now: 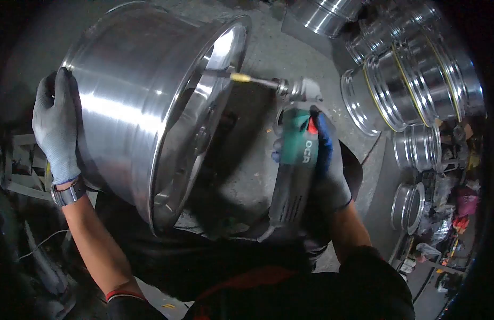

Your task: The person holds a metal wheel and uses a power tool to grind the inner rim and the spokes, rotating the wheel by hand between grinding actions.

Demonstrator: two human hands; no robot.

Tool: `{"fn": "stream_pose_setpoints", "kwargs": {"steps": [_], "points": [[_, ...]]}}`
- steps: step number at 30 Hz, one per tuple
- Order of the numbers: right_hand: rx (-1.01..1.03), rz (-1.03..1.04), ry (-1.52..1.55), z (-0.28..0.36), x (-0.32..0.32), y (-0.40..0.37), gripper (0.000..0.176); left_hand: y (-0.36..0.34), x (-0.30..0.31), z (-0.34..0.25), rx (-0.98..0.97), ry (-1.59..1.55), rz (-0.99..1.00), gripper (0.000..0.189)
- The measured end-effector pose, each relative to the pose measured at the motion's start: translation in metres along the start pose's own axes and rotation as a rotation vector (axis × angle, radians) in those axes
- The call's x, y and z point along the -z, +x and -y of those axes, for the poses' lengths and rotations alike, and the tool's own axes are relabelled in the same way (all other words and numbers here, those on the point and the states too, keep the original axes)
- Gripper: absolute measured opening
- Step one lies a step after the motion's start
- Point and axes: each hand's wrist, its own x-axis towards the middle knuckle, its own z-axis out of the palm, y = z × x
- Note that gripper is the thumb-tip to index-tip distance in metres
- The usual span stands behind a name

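A large polished metal wheel rim lies on its side in front of me, its spoked face turned right. My left hand, in a grey glove, grips the rim's far-left edge, fingers along the barrel. In my gloved right hand is a green and grey power grinder, held upright by its body. From its head a thin shaft with a yellow sleeve points left. The shaft's blurred grey tip overlaps the rim's open face, close to the spokes.
Several shiny wheel rims stand in a row at the right, more at the top. A smaller ring lies below them, beside cluttered bags and tools. Grey concrete floor shows between. A metal frame stands at the left.
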Motion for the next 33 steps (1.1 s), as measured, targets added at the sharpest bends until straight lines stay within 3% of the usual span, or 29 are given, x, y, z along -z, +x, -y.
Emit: {"fn": "stream_pose_setpoints", "kwargs": {"steps": [3,10,15,17,20,25,28,30,33], "points": [[0.121,-0.009,-0.009,0.008,-0.002,0.007,0.059,-0.001,0.0,-0.001,0.0,0.038,-0.03,0.049],[0.127,0.077,0.018,0.0,0.021,0.016,0.061,-0.003,0.001,0.003,0.056,-0.008,0.024,0.048],[-0.012,0.091,0.105,-0.024,0.036,0.008,0.062,-0.011,0.007,-0.003,0.065,-0.068,0.015,0.049],[-0.042,0.084,0.101,-0.031,0.031,-0.001,0.062,-0.012,0.004,-0.002,0.049,0.022,-0.076,0.047],[-0.096,0.112,0.097,-0.039,0.033,-0.009,0.063,-0.012,0.005,0.003,0.095,-0.121,0.022,0.048],[-0.156,0.131,0.199,-0.039,0.034,-0.009,0.063,-0.013,0.005,0.008,0.073,-0.045,-0.019,0.048],[-0.07,0.084,0.215,-0.03,0.023,-0.005,0.063,-0.015,0.007,0.006,0.077,-0.09,-0.005,0.049],[0.036,-0.008,0.049,-0.028,0.016,-0.006,0.076,-0.017,0.007,0.005,0.091,-0.08,-0.008,0.049],[0.047,-0.031,0.004,-0.038,0.021,-0.013,0.076,-0.019,0.011,-0.001,0.13,-0.081,-0.005,0.048]]}}
